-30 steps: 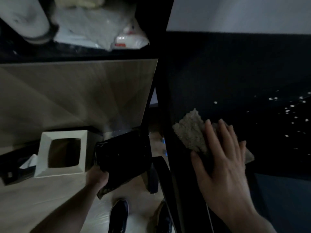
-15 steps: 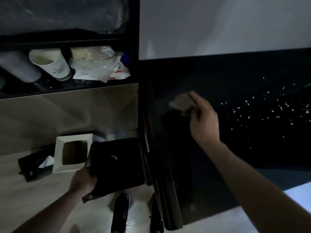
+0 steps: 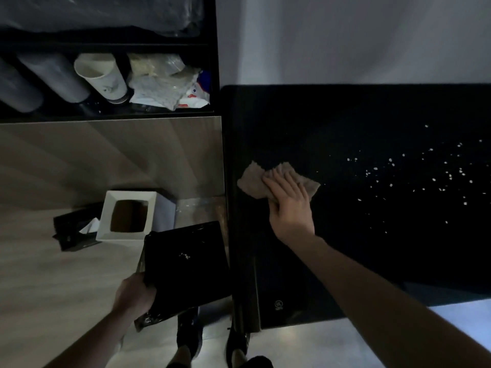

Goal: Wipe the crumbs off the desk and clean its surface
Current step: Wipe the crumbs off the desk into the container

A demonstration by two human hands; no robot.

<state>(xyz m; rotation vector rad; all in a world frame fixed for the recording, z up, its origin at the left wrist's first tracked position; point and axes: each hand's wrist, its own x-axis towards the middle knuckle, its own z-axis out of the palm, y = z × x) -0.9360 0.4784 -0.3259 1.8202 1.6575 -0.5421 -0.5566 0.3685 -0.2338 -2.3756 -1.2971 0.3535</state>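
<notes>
Cloth: a crumpled grey-brown wiping cloth (image 3: 276,181) lies on the black glossy desk (image 3: 345,115) close to its left edge, about midway between front and back.
Right hand: the right hand (image 3: 291,205) presses flat on the cloth, fingers straight and slightly spread, palm over its near part; the cloth's ends stick out to either side of the fingers.
Crumbs: small white crumbs (image 3: 414,179) are scattered toward the desk's right side, well apart from the cloth; the strip between looks bare.
Left hand: the left hand (image 3: 135,293) grips the near-left corner of a black flat tray (image 3: 186,269), fingers curled round its rim, holding it just beside and below the desk's left edge; a few crumbs lie in it.
Handling, cloth: it looks soft, light and limp, likely to bunch under a pinch, so a broad flat palm over its middle suits sweeping best.
Handling, crumbs: probably dry, light and loose; they may scatter or skip on the slick top, so slow strokes toward the tray seem wise.
Handling, tray: it seems stiff and light, fit for one hand at the rim.
</notes>
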